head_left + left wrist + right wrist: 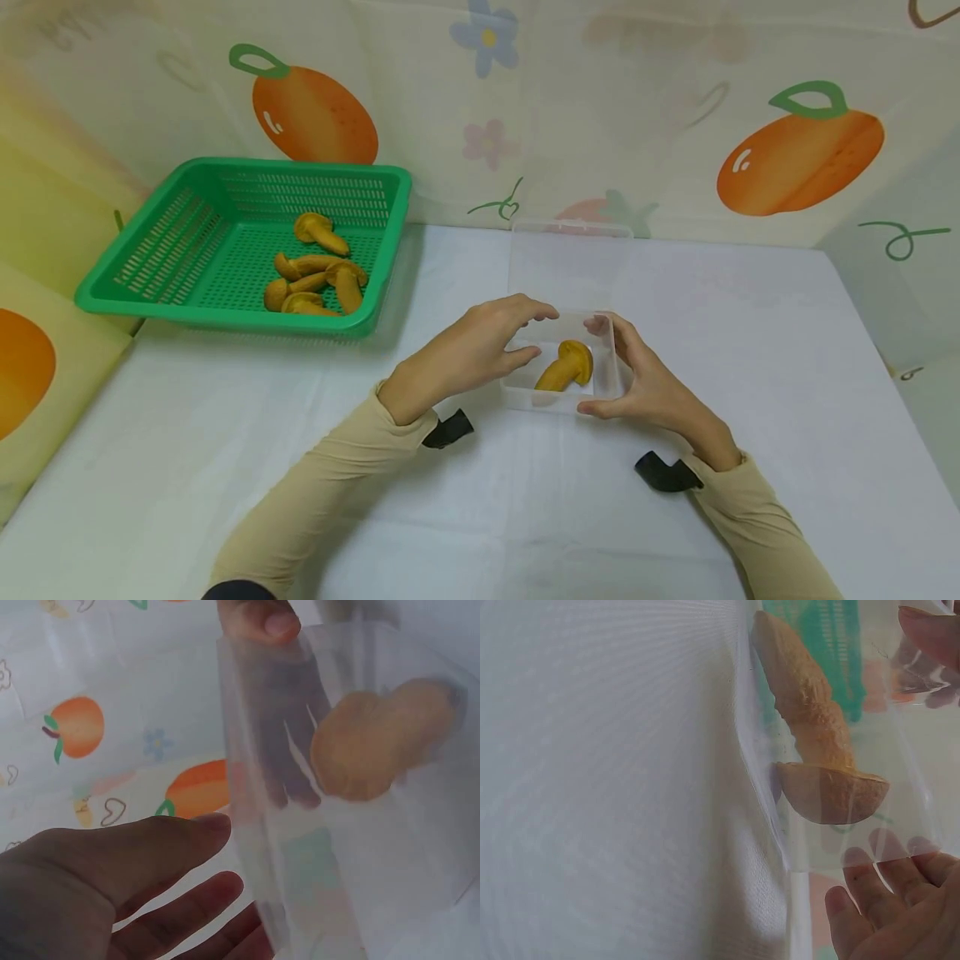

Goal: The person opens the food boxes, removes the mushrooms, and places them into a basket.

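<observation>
A clear plastic box [543,402] stands on the white table with its lid [562,267] flipped back. One yellow-brown mushroom [567,364] lies inside; the right wrist view shows its cap and thick stem [802,697] through the wall. My right hand [652,387] holds the box's right end, thumb by the front corner and fingers at the far side. Over the left rim is my left hand [480,342], thumb and fingers spread apart with nothing between them. In the left wrist view, its thumb [172,847] is right beside the box wall.
A green slotted basket [225,321] stands at the back left, with several similar mushrooms [348,283] gathered in its right half. Behind the table hangs a fruit-printed cloth [427,100]. Black pieces [667,472] stick out from both sleeve cuffs.
</observation>
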{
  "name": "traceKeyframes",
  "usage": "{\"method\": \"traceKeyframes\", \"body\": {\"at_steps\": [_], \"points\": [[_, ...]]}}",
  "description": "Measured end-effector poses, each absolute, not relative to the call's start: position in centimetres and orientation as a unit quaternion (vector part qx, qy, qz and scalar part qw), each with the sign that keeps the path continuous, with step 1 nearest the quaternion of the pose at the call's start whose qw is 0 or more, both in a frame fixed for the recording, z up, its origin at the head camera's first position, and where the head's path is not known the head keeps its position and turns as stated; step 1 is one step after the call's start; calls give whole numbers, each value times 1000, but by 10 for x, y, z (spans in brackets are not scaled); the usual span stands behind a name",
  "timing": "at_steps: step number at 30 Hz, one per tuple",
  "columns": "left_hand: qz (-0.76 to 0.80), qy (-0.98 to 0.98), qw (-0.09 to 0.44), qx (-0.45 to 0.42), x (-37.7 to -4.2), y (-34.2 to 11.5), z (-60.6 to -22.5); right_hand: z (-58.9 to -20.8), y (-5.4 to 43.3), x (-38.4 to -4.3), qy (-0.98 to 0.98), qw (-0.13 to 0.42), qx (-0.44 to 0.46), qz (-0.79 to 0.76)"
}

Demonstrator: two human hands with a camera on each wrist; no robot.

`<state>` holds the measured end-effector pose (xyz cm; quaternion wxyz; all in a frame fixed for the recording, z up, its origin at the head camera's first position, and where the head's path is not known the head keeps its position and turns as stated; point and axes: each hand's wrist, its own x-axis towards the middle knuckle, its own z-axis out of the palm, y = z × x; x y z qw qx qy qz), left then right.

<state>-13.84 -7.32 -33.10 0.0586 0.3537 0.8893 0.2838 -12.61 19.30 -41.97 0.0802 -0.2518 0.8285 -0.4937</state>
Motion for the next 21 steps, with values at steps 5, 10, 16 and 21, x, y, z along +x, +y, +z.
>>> {"method": "traceKeyframes", "body": {"at_steps": [5, 10, 16, 21], "points": [[292, 884, 89, 355, -139, -62, -338, -420, 193, -126, 827, 79, -256, -495], [303, 875, 120, 358, -141, -51, -345, -420, 193, -127, 824, 88, -252, -500], [263, 886, 142, 354, -145, -40, -350, -419, 193, -127, 823, 97, -245, -503], [225, 891, 143, 366, -149, -33, -350, -419, 194, -127, 824, 106, -239, -503]]}}
